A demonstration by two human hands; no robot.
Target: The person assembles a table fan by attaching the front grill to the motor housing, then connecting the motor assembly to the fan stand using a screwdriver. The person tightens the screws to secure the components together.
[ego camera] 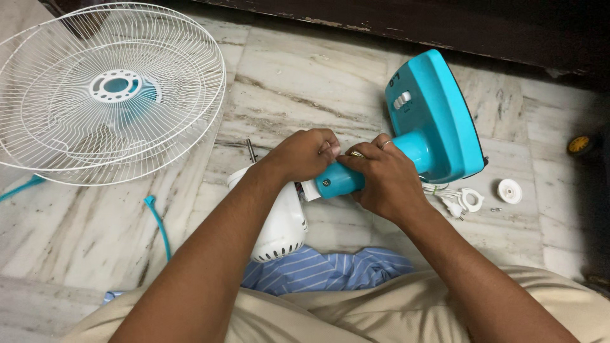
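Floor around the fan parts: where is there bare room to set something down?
Bare marble floor lies between the white fan grille and the turquoise base. It is crowded right of the base, with the plug and white cap.

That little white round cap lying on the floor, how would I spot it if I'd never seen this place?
Start at the big turquoise fan base tilted up on the marble floor. Just right of its lower edge lie a few small white parts; the round cap is the rightmost. Unlike the open white ring beside it, it is a solid disc with a raised centre.
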